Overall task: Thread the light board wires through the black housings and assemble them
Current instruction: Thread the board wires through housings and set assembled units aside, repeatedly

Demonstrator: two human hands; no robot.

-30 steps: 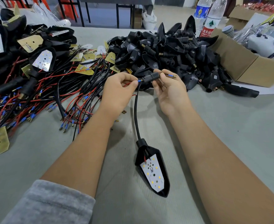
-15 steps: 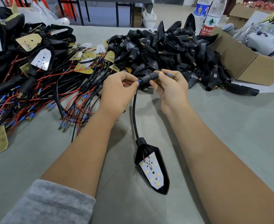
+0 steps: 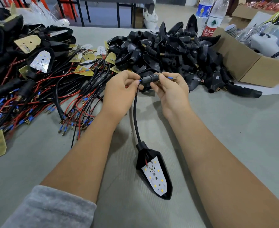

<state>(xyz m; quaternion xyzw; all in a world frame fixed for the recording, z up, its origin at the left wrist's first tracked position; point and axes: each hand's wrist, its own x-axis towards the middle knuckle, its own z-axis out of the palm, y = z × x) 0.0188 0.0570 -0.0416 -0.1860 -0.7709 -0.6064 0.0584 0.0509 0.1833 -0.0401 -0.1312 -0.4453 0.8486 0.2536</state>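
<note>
Just above the centre of the frame, both hands meet on a small black connector sleeve (image 3: 150, 78). Its long axis runs nearly level, left to right, tilting slightly up toward the right. The left hand (image 3: 120, 92) pinches the sleeve's left end between curled thumb and fingers, where a blue-tipped wire end (image 3: 140, 81) shows. The right hand (image 3: 171, 91) grips the sleeve's right end with curled fingers; beyond them a thin wire with a blue collar and brass tip (image 3: 171, 78) sticks out, pointing right.

From the left hand a black cable (image 3: 136, 119) drops down the frame in a gentle curve to a black housing (image 3: 153, 170) lying on the grey tabletop (image 3: 234, 129) in the lower centre. The housing is teardrop-shaped; its narrow neck points up toward the hands, its pointed tip toward the lower right, so its long axis runs diagonally. A white light board (image 3: 155, 178) sits inside it, face up, with small yellow LEDs and a red wire at its upper end.

A tangle of red and black wires (image 3: 53, 96) with blue-collared ends covers the left of the frame. A heap of empty black housings (image 3: 176, 51) fills the upper centre. An open cardboard box (image 3: 250, 66) stands at the right, with two plastic bottles (image 3: 209, 15) behind the heap.
</note>
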